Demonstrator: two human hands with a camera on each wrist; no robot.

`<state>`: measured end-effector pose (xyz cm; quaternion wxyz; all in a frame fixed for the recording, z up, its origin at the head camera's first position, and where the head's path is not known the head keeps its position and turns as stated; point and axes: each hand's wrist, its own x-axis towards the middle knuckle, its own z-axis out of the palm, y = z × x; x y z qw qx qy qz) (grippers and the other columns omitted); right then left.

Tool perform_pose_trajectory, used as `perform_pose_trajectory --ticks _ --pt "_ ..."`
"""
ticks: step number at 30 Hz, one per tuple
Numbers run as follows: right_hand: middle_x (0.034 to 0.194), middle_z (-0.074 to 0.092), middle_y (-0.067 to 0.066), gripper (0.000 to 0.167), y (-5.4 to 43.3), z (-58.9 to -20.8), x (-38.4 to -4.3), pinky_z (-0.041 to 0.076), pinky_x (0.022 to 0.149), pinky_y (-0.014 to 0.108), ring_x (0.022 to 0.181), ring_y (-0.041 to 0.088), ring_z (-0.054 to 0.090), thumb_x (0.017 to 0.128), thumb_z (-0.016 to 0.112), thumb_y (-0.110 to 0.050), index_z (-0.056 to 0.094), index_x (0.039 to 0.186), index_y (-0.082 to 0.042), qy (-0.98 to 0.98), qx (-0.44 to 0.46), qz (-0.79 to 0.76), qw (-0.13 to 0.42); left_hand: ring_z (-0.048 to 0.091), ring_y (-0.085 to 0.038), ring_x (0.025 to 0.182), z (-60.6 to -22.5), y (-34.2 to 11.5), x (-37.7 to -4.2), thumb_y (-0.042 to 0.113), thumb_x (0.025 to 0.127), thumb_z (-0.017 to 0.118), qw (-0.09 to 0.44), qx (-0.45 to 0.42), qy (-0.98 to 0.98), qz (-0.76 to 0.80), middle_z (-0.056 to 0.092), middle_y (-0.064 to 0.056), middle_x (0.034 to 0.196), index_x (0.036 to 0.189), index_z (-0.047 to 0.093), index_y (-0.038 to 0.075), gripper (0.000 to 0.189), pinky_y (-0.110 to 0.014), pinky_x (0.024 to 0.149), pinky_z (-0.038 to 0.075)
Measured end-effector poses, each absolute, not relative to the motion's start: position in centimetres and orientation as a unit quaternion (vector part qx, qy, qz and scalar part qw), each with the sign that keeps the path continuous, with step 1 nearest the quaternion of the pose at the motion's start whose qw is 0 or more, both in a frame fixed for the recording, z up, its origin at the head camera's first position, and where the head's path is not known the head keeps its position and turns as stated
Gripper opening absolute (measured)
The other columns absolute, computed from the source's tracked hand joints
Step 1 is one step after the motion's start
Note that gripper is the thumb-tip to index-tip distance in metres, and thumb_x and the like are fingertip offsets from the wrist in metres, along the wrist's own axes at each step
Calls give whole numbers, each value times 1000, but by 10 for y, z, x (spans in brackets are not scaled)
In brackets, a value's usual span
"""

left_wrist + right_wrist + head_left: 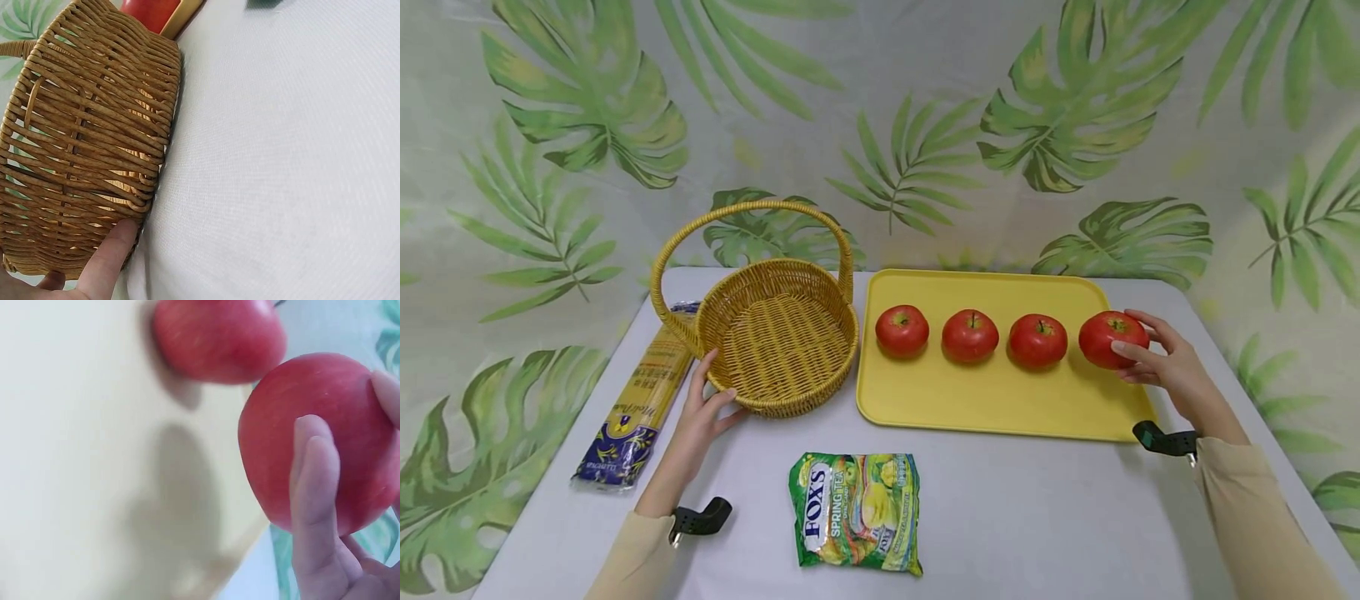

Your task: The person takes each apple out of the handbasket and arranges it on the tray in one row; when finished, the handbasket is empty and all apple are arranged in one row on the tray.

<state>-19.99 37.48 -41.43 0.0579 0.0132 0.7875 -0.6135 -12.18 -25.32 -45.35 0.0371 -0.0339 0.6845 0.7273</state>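
A round wicker basket (775, 350) with a tall arched handle stands on the left of the table. My left hand (700, 412) holds its near left side, fingers at the rim and the thumb low on the outer wall, as the left wrist view shows. At the right end of a yellow tray (955, 404), my right hand (1176, 375) grips a red apple (1101, 340) between thumb and fingers. In the right wrist view this apple (269, 450) hangs above the tray, its shadow apart from it. Three more red apples (970, 337) sit in a row to its left.
A green candy bag (857, 512) lies at the front of the white table. Left of the basket is a long spaghetti pack (636, 408), its far end close to the basket. A leaf-patterned cloth (910, 167) hangs behind the table.
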Motion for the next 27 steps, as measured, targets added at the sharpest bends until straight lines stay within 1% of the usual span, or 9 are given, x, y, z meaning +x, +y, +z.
perform_pose_trajectory --ticks 6,10,16,18,23,25,27 --pt "122 30 8 61 379 -424 -196 57 67 25 71 22 68 96 58 -22 28 150 -22 817 18 -573 67 20 -42 137 -453 -253 -121 8 102 41 38 -29 688 725 -17 -6 156 154 1 25 68 -57 104 31" --pt "124 29 10 65 377 -428 -197 57 67 28 72 22 69 96 58 -21 23 151 -17 817 21 -571 75 19 -41 138 -452 -253 -121 8 102 41 38 -26 689 723 -18 -5 156 155 1 25 68 -57 104 31" --pt "129 25 20 70 373 -435 -199 58 67 29 71 20 69 97 56 -22 15 152 -10 816 19 -572 87 19 -41 138 -452 -252 -121 8 102 40 42 -28 692 720 -18 -5 156 154 0 24 68 -57 104 31" --pt "128 27 21 72 373 -438 -199 58 67 30 71 21 69 97 56 -24 12 153 -10 810 24 -578 92 19 -41 138 -452 -252 -121 8 102 40 43 -28 693 719 -18 -6 156 154 -1 24 68 -58 104 31" --pt "121 32 13 82 379 -449 -207 58 70 32 75 20 69 95 60 -33 6 154 -15 789 23 -604 110 19 -41 138 -451 -254 -122 8 102 40 46 -36 691 720 -19 -6 156 154 -1 24 69 -56 103 33" --pt "124 29 13 85 381 -455 -212 58 72 34 77 22 69 94 60 -33 3 155 -18 777 17 -618 118 19 -41 137 -449 -256 -121 8 102 41 45 -42 691 720 -19 -5 156 155 -1 24 69 -54 103 34" --pt "130 24 15 86 380 -458 -215 57 73 33 78 21 70 95 60 -33 -1 155 -21 767 21 -629 124 20 -41 137 -447 -257 -121 9 102 42 43 -48 693 718 -19 -5 156 155 0 23 69 -53 103 35"
